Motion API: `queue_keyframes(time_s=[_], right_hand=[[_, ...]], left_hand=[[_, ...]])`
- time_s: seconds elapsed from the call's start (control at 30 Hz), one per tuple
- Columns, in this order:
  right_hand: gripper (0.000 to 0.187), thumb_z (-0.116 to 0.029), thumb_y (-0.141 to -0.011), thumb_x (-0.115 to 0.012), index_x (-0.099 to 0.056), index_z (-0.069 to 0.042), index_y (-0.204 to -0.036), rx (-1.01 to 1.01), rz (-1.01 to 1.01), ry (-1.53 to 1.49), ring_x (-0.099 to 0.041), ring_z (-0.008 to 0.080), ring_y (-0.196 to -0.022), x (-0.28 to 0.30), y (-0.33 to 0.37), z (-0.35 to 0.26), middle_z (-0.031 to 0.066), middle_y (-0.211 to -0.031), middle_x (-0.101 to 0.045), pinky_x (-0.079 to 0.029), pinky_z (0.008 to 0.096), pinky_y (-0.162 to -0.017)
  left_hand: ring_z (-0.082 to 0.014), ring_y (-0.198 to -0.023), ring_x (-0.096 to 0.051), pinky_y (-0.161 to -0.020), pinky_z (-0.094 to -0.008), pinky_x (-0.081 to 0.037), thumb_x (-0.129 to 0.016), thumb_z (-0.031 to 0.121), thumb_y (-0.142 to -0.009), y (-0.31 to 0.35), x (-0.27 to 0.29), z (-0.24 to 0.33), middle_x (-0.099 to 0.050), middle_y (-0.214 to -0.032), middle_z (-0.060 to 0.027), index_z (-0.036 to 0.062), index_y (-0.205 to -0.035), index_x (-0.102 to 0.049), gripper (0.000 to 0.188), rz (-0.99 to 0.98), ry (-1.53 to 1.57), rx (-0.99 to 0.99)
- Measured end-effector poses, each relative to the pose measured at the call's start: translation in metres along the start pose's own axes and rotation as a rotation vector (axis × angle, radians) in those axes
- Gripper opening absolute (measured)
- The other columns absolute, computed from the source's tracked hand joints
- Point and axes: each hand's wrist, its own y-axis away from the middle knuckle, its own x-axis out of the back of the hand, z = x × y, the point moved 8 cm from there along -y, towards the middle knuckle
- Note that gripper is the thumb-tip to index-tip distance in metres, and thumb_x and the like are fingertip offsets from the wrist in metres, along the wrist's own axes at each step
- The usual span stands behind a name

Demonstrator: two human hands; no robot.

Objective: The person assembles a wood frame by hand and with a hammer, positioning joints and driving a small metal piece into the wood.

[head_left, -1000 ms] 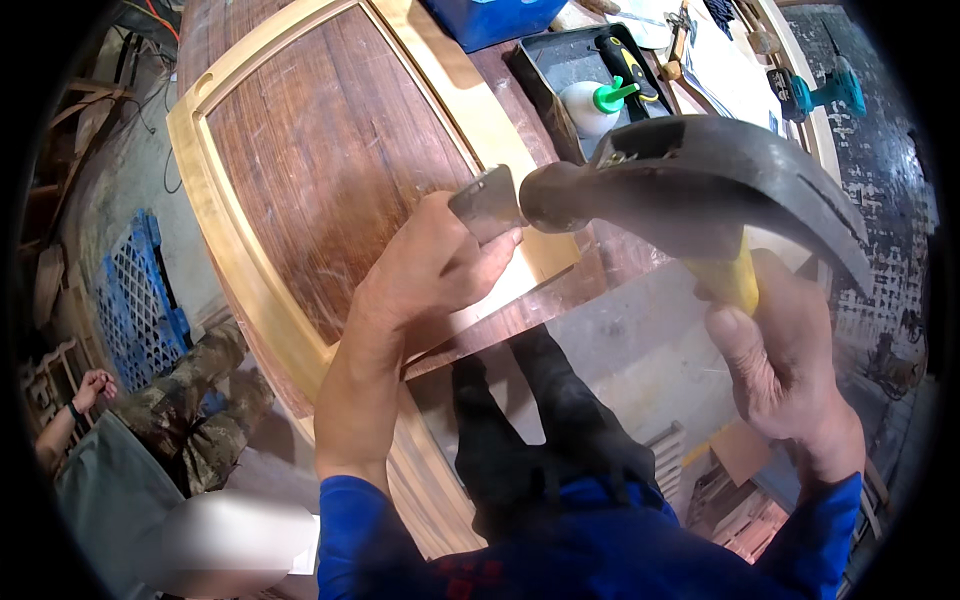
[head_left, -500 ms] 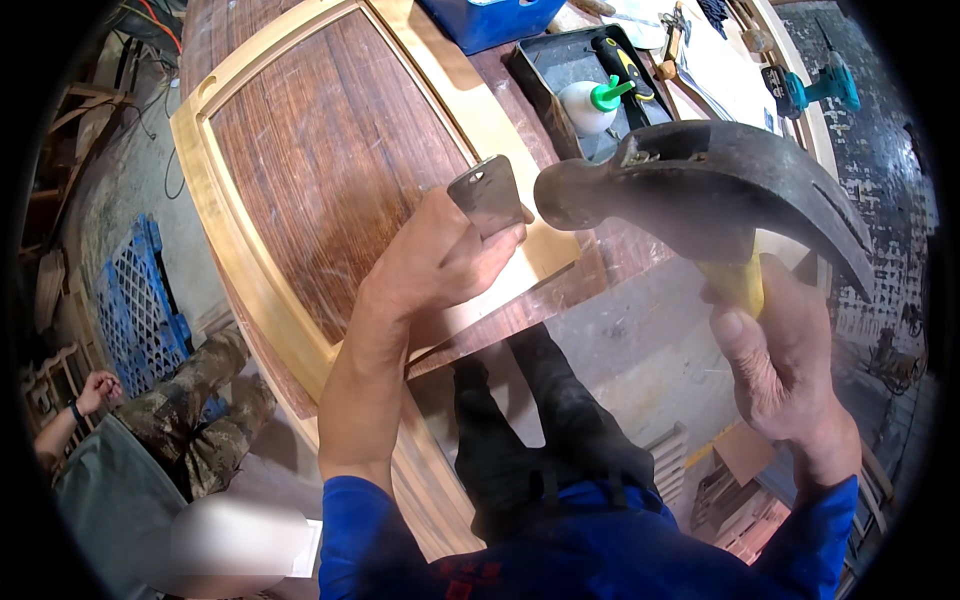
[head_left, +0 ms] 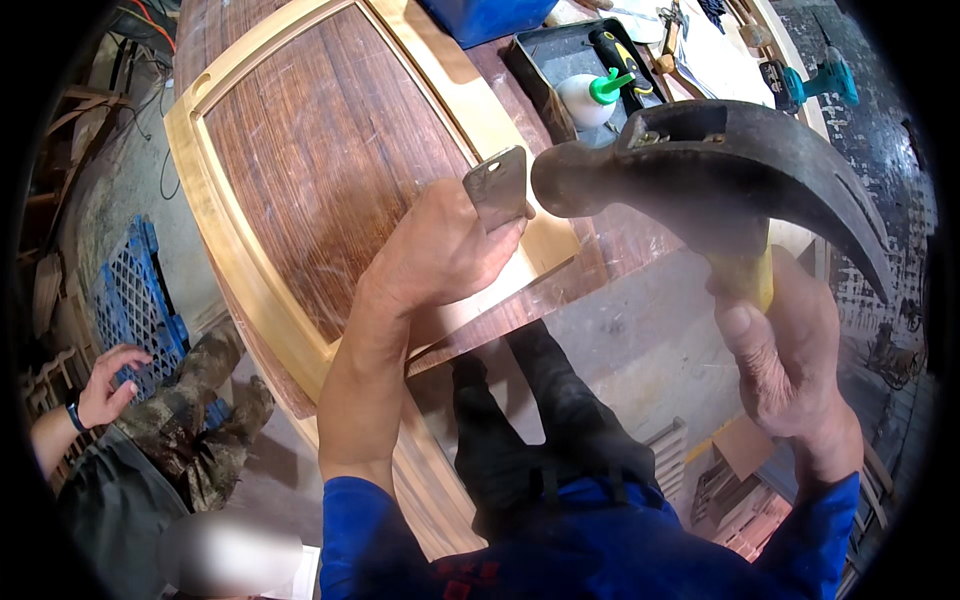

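My right hand (head_left: pixel 785 350) is wrapped round the yellow handle of a claw hammer (head_left: pixel 700 180), held up off the table with its dark head crosswise. The round striking face points left, toward a flat metal plate (head_left: pixel 497 185) with a small hole near its top. My left hand (head_left: pixel 445 245) is closed on that plate, holding it upright over the near right corner of a pale wooden frame (head_left: pixel 225 190). Face and plate look close together; whether they touch I cannot tell. The plate's lower end is hidden by my fingers.
The frame lies on a brown wood-grain table (head_left: pixel 320 150). Beyond it are a dark tray (head_left: pixel 545 65) with a white, green-topped bottle (head_left: pixel 587 100), a blue bin (head_left: pixel 490 15) and a teal drill (head_left: pixel 825 80). A co-worker's hand (head_left: pixel 100 385) is at the left, near a blue pallet (head_left: pixel 135 305).
The hammer has shifted slightly right and looks a little larger. The metal plate has moved slightly right and up. The co-worker's hand has come up and right, its fingers spreading.
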Motion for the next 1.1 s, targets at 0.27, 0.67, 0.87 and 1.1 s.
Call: queue_keyframes(time_s=[0.27, 0.67, 0.87, 1.1], right_hand=[[0.030, -0.024, -0.101, -0.057, -0.060, 0.004, -0.113, -0.038, 0.062, 0.048, -0.057, 0.0196, -0.074, 0.005, 0.004, -0.011, 0.0095, -0.087, -0.061, -0.046, 0.0308, -0.070], [0.015, -0.012, -0.103, -0.051, -0.059, -0.003, -0.093, -0.020, 0.106, 0.068, -0.049, 0.0155, -0.067, 0.020, 0.033, -0.022, 0.0056, -0.079, -0.054, -0.040, 0.0278, -0.060], [0.017, -0.012, -0.095, -0.063, -0.063, -0.001, -0.107, -0.099, -0.115, 0.255, -0.063, 0.0271, -0.076, 0.003, 0.016, -0.027, 0.0158, -0.093, -0.062, -0.053, 0.0357, -0.067], [0.025, -0.011, -0.096, -0.062, -0.064, 0.002, -0.117, -0.287, -0.364, 0.219, -0.069, 0.0283, -0.073, -0.008, 0.026, -0.007, 0.0171, -0.089, -0.067, -0.061, 0.0362, -0.069]], left_hand=[[-0.0419, -0.073, -0.064, -0.065, -0.0437, -0.053, -0.068, 0.005, -0.082, 0.001, -0.005, 0.005, -0.066, -0.080, -0.0206, 0.0031, -0.101, -0.066, 0.019, 0.089, 0.050, -0.095], [-0.0366, -0.073, -0.065, -0.066, -0.0397, -0.055, -0.066, 0.000, -0.074, 0.011, -0.008, 0.020, -0.065, -0.081, -0.0165, 0.0062, -0.095, -0.066, 0.022, 0.084, 0.120, -0.205], [-0.0356, -0.073, -0.066, -0.064, -0.0405, -0.055, -0.065, 0.000, -0.072, 0.010, -0.014, 0.018, -0.064, -0.076, -0.0153, 0.0026, -0.082, -0.062, 0.012, 0.046, 0.125, -0.040], [-0.0384, -0.075, -0.066, -0.067, -0.0453, -0.054, -0.063, -0.001, -0.073, 0.012, -0.019, 0.027, -0.063, -0.076, -0.0176, 0.0028, -0.080, -0.060, 0.008, 0.051, -0.199, -0.138]])
